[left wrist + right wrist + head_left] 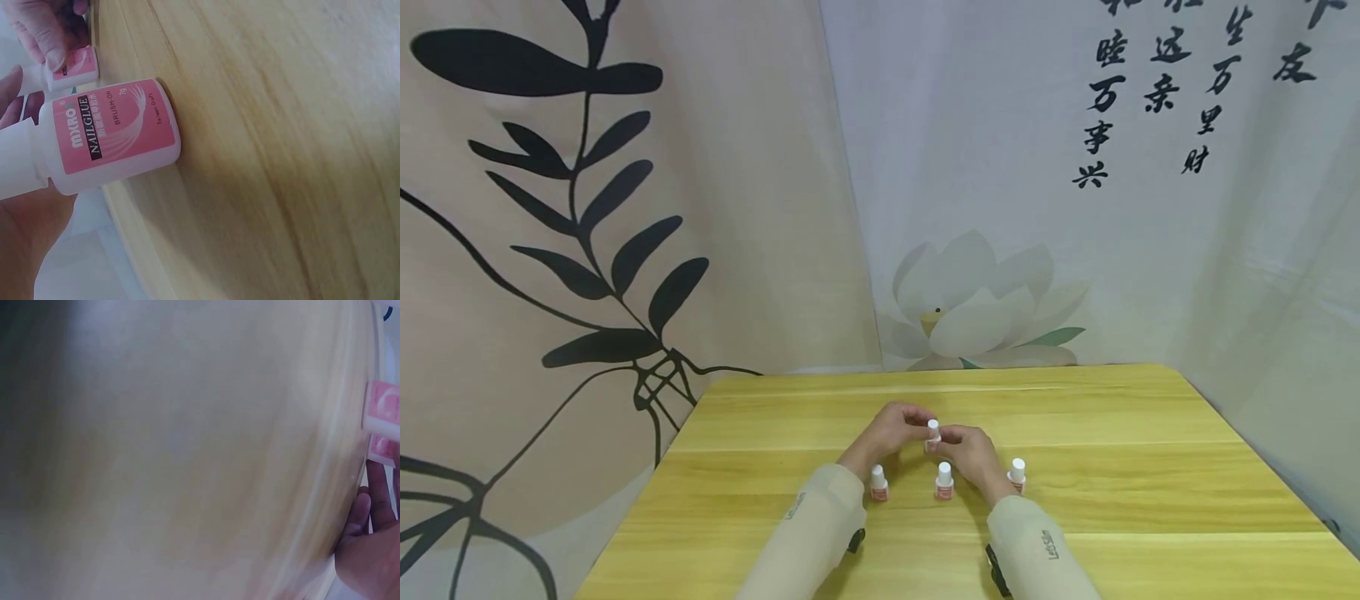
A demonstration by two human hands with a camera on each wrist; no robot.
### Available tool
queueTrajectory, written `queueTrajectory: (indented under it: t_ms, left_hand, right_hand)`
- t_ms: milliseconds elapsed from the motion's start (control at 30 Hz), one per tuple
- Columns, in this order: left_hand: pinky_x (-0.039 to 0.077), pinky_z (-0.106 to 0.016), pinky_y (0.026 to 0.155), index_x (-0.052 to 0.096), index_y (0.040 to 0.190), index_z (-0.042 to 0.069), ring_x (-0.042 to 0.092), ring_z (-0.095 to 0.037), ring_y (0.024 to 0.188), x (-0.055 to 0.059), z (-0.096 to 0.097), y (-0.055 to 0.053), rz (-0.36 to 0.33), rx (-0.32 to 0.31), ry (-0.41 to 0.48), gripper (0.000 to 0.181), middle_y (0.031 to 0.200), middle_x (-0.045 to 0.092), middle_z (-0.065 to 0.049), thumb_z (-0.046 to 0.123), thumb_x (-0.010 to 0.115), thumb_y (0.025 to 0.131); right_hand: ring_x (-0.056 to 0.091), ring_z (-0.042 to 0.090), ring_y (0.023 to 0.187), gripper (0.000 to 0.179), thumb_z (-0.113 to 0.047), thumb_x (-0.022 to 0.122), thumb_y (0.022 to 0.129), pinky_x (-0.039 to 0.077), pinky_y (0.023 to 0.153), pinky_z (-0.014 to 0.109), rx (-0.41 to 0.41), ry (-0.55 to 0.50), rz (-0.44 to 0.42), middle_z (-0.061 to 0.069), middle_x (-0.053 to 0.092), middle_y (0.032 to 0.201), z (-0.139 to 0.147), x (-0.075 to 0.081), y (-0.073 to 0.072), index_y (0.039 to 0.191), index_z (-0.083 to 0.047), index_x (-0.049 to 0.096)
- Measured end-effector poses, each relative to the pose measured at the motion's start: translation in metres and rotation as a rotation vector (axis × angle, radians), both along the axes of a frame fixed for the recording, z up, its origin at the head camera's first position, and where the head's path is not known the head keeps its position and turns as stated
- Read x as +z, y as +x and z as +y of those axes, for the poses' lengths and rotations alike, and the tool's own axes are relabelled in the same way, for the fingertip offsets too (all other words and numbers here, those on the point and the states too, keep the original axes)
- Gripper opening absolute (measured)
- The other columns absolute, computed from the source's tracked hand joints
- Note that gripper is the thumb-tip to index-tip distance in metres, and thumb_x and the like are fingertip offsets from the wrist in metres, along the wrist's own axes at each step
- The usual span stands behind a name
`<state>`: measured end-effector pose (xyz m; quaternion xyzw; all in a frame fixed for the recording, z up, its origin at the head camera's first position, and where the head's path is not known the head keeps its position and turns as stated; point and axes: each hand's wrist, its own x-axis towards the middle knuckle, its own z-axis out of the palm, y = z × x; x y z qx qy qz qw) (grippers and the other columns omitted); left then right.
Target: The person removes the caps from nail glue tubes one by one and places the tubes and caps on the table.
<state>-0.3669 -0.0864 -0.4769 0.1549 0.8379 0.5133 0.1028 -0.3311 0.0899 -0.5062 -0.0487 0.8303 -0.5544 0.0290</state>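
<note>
A small white nail glue bottle (933, 435) with a pink label stands upright between both hands. My right hand (972, 451) pinches it low, and in the left wrist view the right thumb (55, 57) presses its label. My left hand (895, 430) reaches in from the other side, its thumb and fingertips (32, 103) at the white cap. Nearer me stand three like bottles: a left one (879, 484), a middle one (944, 482) and a right one (1017, 473), which is partly hidden by my right wrist. A bottle (119, 131) marked NAILGLUE fills much of the left wrist view.
All bottles are on a yellow wood-grain table (1112, 433). Behind its far edge hangs a pale curtain (775, 208) printed with dark leaves, a lotus and black characters. At the right edge of the right wrist view, two pink-labelled bottles (384, 406) overlap.
</note>
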Motion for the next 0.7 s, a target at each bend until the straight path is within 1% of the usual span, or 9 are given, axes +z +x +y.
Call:
queueTrajectory:
  t_ms: [167, 333, 533, 700]
  left_hand:
    - [0.048, -0.043, 0.094, 0.073, 0.101, 0.014, 0.061, -0.016, 0.096, -0.0029, 0.0003, -0.0017, 0.012, 0.017, 0.005, 0.015, 0.096, 0.07, 0.004, 0.021, 0.077, 0.088]
    - [0.048, -0.041, 0.092, 0.072, 0.1, 0.013, 0.061, -0.016, 0.093, -0.0047, 0.001, -0.0021, 0.015, 0.026, 0.004, 0.016, 0.094, 0.069, 0.004, 0.022, 0.077, 0.088]
    - [0.048, -0.042, 0.093, 0.071, 0.104, 0.013, 0.06, -0.016, 0.095, -0.0011, -0.0004, 0.0006, -0.008, 0.021, 0.009, 0.021, 0.098, 0.067, 0.003, 0.024, 0.077, 0.088]
    - [0.047, -0.044, 0.095, 0.073, 0.105, 0.013, 0.061, -0.016, 0.098, 0.0013, -0.002, 0.0021, -0.011, 0.015, 0.007, 0.021, 0.099, 0.069, 0.003, 0.023, 0.077, 0.088]
  right_hand:
    - [0.063, 0.028, 0.109, 0.021, -0.024, 0.073, 0.091, 0.045, 0.097, 0.053, 0.002, -0.002, -0.004, 0.002, 0.074, 0.104, -0.0007, -0.0006, -0.0009, 0.108, -0.011, 0.075]
    - [0.064, 0.027, 0.107, 0.02, -0.023, 0.073, 0.091, 0.045, 0.096, 0.052, 0.006, 0.004, 0.003, 0.001, 0.074, 0.104, -0.001, -0.0013, -0.001, 0.108, -0.011, 0.075]
    - [0.064, 0.025, 0.106, 0.019, -0.021, 0.074, 0.091, 0.046, 0.096, 0.051, 0.003, 0.003, 0.011, 0.001, 0.074, 0.101, -0.0012, -0.0024, -0.0014, 0.106, -0.011, 0.076]
    - [0.063, 0.027, 0.108, 0.02, -0.023, 0.074, 0.09, 0.045, 0.097, 0.052, 0.003, 0.013, 0.02, 0.002, 0.074, 0.105, -0.0016, -0.0025, -0.0018, 0.106, -0.011, 0.076]
